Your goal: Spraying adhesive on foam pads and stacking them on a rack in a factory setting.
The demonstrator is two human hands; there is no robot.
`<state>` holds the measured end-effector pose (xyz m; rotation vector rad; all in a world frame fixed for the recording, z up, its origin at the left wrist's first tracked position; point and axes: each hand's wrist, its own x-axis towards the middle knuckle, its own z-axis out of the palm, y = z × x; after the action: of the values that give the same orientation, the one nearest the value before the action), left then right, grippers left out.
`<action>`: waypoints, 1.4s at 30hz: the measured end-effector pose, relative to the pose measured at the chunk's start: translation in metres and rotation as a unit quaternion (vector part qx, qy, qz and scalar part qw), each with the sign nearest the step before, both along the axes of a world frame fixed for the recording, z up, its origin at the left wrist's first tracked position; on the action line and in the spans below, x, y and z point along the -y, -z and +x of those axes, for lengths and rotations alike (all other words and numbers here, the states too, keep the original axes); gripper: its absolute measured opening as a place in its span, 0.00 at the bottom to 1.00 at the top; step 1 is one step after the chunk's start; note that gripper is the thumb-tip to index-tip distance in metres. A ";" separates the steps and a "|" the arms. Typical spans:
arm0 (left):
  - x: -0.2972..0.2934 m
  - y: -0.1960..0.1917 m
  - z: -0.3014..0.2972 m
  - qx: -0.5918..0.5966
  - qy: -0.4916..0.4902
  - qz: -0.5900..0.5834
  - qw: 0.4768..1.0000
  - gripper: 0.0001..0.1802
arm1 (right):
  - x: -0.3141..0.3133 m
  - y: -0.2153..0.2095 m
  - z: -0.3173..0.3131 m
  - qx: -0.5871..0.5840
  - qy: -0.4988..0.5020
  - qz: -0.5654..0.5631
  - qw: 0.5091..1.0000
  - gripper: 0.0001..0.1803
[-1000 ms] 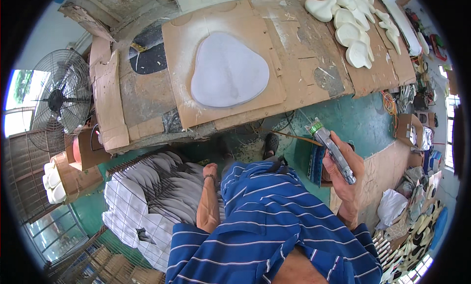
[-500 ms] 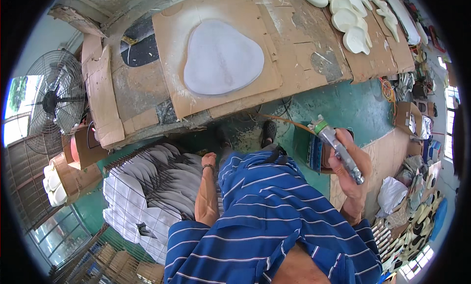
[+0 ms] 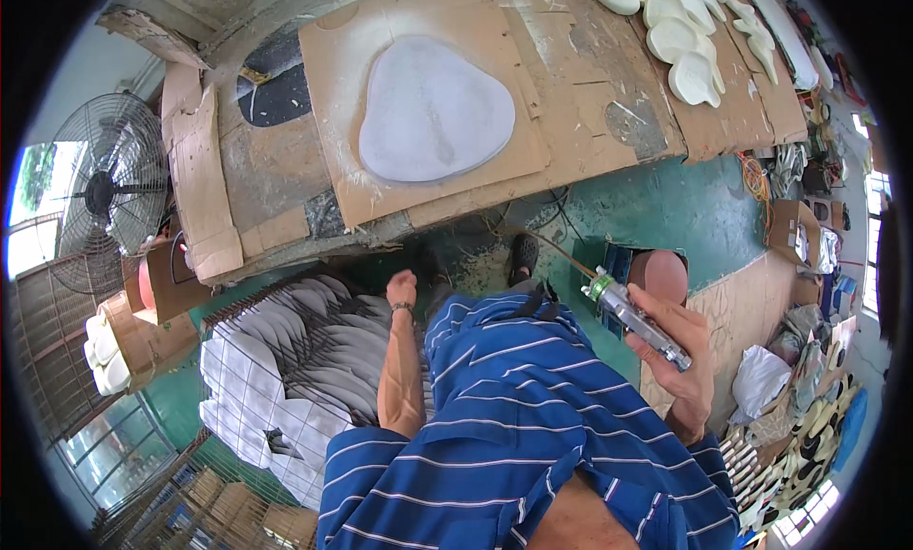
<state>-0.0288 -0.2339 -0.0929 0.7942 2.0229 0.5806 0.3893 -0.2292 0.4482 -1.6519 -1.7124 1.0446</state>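
My right hand (image 3: 680, 355) grips a metal spray gun (image 3: 630, 314) with a green collar, held at my right side with a thin hose trailing from its nozzle end. My left hand (image 3: 402, 289) hangs down in a loose fist with nothing in it, just above a wire rack (image 3: 285, 379) packed with grey flat pieces standing on edge. Ahead of me, on a cardboard-covered worktable (image 3: 590, 122), lies a rounded grey-white panel (image 3: 433, 111) on a cardboard sheet. My blue striped shirt fills the lower middle.
Several cream moulded shells (image 3: 680, 37) lie at the table's far right. A standing fan (image 3: 105, 193) is at the left. A brown stool (image 3: 659, 272) stands by my right hand on the green floor. Boxes and clutter (image 3: 799, 236) line the right side.
The view has shifted so the table and panel sit higher and nearer centre. My right hand with the spray gun has dropped slightly lower at my side. My left arm stays hanging.
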 end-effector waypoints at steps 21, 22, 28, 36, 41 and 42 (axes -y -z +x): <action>-0.242 -0.140 0.061 -0.280 0.000 0.209 0.937 0.13 | 0.026 0.009 0.011 0.009 0.105 0.008 0.994 0.29; -0.241 -0.145 0.063 -0.314 0.043 0.166 0.934 0.13 | 0.028 0.007 0.014 0.019 0.103 -0.001 0.994 0.29; -0.248 -0.146 0.063 -0.344 0.081 0.222 0.909 0.17 | 0.033 0.009 0.023 0.021 0.140 0.007 0.990 0.29; -0.317 -0.137 0.075 0.507 -0.374 0.144 0.763 0.21 | 0.015 0.024 0.016 -0.051 0.185 -0.001 0.981 0.27; -0.387 -0.263 0.112 0.666 -0.206 0.261 0.667 0.32 | 0.008 0.038 0.010 -0.108 0.159 -0.006 0.981 0.27; -0.399 -0.295 0.117 0.657 -0.193 0.306 0.662 0.32 | 0.007 0.040 0.009 -0.107 0.149 0.004 0.983 0.27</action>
<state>0.0880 0.1653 0.2023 0.0738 0.5491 1.5621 0.3984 -0.2362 0.4086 -1.6620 -1.2844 1.0248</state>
